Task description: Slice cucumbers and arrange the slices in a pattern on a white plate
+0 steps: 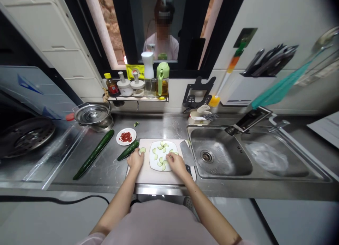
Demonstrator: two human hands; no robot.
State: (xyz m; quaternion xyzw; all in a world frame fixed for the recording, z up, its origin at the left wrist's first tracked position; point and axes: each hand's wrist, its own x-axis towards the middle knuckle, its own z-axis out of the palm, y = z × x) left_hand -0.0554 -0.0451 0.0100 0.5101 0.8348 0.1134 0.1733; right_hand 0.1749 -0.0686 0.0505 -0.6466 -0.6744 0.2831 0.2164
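Observation:
My left hand is at the left side of the pale cutting board, its fingers closed around a pale green cucumber slice. Beside it lies a cut length of cucumber. My right hand is over a white square plate, thumb and fingertips pinched together; what they hold is hidden. Curved cucumber slices are laid out in small fans on the plate. A cleaver rests at the board's right, its dark handle partly behind my right wrist.
A whole cucumber and a small plate of chopped red pieces lie left. Behind stands a lidded steel pot. Seasoning bottles line a rack. A double sink with a faucet is right.

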